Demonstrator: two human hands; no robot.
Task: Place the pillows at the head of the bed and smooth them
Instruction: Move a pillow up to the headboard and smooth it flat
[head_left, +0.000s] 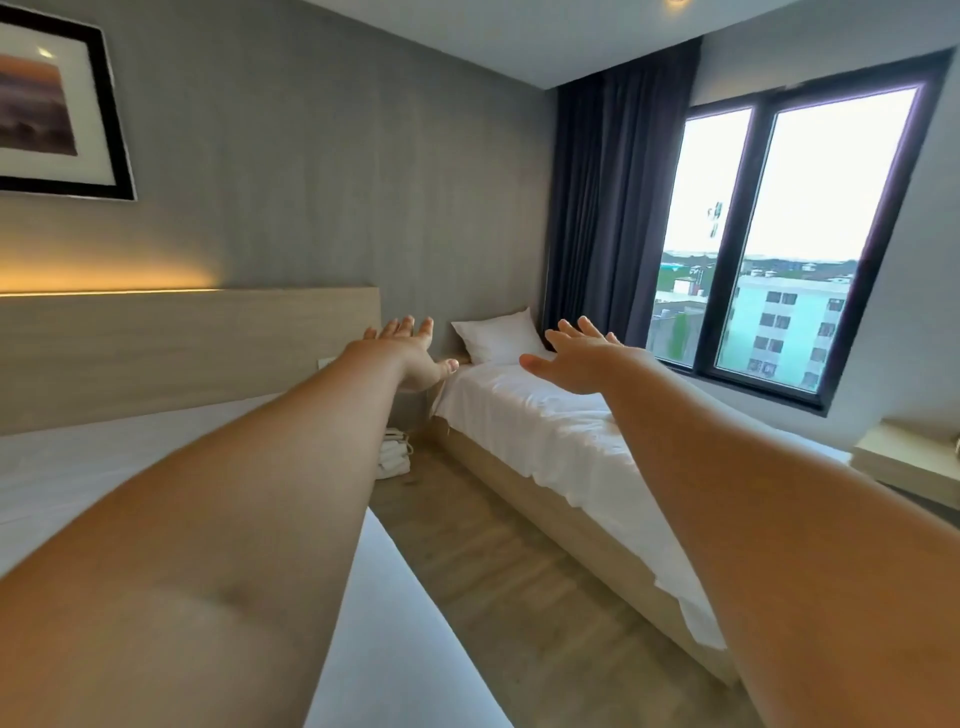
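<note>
Pillow (501, 339): lies at head of far bed (566, 441), against wall beside curtain (613, 208); long axis across bed.
Left hand (410, 353): fingers spread, empty, short of pillow, on its wall side.
Right hand (576, 358): fingers spread, empty, nearer pillow, on its curtain side.
Judgement: both must reach further forward.

We see the pillow (501, 336) on the far bed (561, 441), at its head, left of the window (779, 234); a nearer bed (78, 467) lies left.
</note>
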